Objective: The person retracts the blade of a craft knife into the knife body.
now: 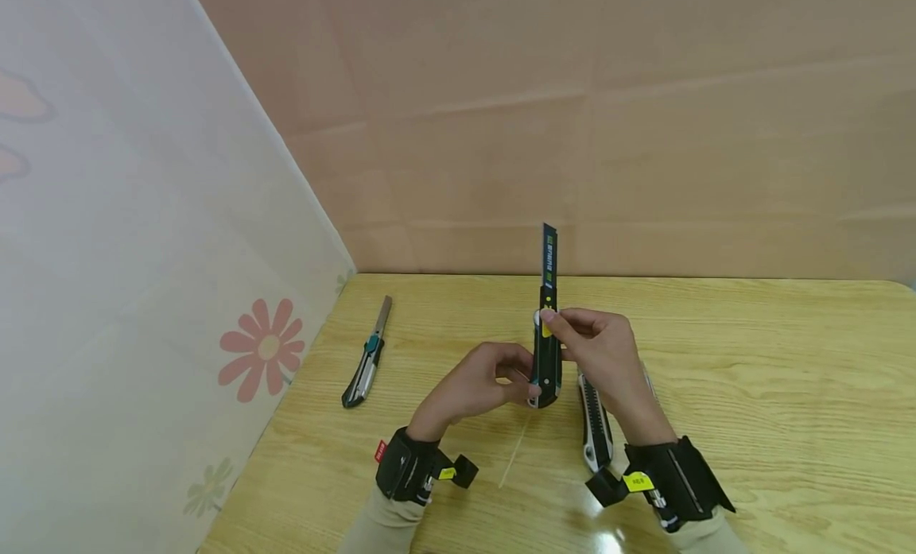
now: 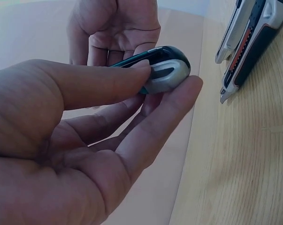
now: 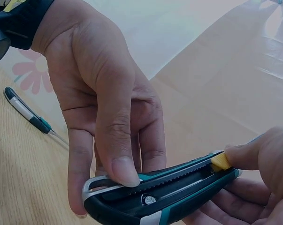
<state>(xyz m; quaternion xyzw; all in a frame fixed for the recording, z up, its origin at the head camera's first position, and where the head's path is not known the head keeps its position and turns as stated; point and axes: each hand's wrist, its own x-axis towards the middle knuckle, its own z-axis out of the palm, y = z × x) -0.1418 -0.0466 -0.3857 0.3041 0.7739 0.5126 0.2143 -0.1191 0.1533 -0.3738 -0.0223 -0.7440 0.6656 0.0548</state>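
Held upright above the table is a black and teal snap-off utility knife (image 1: 547, 363), its long dark blade (image 1: 549, 256) with printed lettering pointing up. My left hand (image 1: 475, 379) pinches the lower end between thumb and fingers; the left wrist view shows the thumb on the silver end piece (image 2: 172, 77). Higher on the handle, my right hand (image 1: 604, 347) grips the knife, its thumb on the yellow slider (image 3: 220, 161). The blade is mostly hidden by the right hand in both wrist views.
Another utility knife (image 1: 363, 367), blade extended, lies on the table at the left. Below my right forearm lie a silver and black knife (image 1: 595, 427) and an orange-trimmed one (image 2: 256, 51), partly covered in the head view. A flowered sheet (image 1: 179, 220) hangs left, a brown one (image 1: 644, 141) behind.
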